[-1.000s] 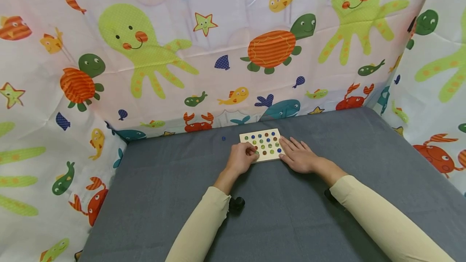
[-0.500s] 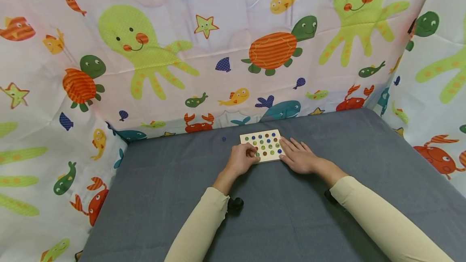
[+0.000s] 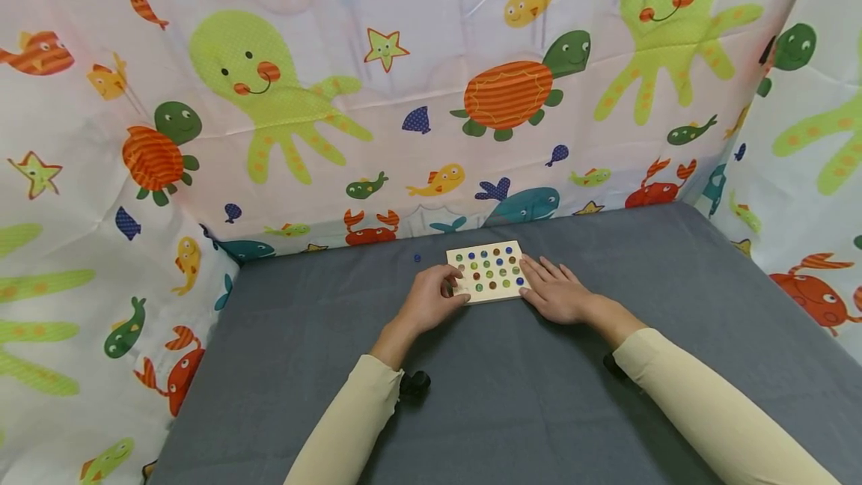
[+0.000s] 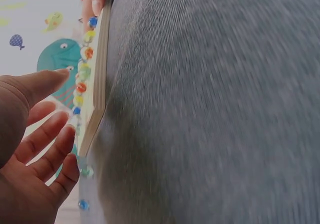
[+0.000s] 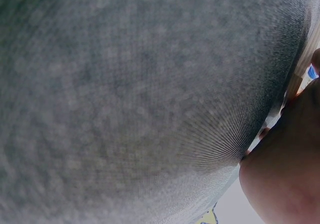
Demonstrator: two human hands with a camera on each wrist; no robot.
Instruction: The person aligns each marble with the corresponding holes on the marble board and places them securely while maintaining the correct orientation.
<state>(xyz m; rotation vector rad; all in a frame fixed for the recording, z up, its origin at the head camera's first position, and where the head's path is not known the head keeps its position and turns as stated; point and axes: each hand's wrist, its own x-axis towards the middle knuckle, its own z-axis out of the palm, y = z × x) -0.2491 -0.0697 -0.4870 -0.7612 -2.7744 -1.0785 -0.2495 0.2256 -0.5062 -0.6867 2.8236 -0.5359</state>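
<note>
A small wooden board (image 3: 465, 295) with several coloured marbles (image 3: 489, 274) in its holes lies on the grey cloth near the back wall. My left hand (image 3: 441, 292) sits at the board's left edge with loosely spread fingers (image 4: 50, 134) and holds nothing. My right hand (image 3: 548, 287) lies flat on the cloth, its fingertips against the board's right edge. In the left wrist view the board (image 4: 98, 79) shows edge-on with marbles (image 4: 82, 74) along its top. The right wrist view shows mostly cloth and part of my palm (image 5: 285, 179).
A loose blue marble (image 3: 417, 258) lies on the cloth left of the board; the left wrist view shows loose marbles (image 4: 83, 204) beside the board. A curtain printed with sea animals (image 3: 431, 96) walls the table on three sides. Grey cloth (image 3: 512, 395) covers the table.
My left hand has drawn back from over the board's lower-left marbles to its left edge, and its fingers have loosened. The right hand has stayed put.
</note>
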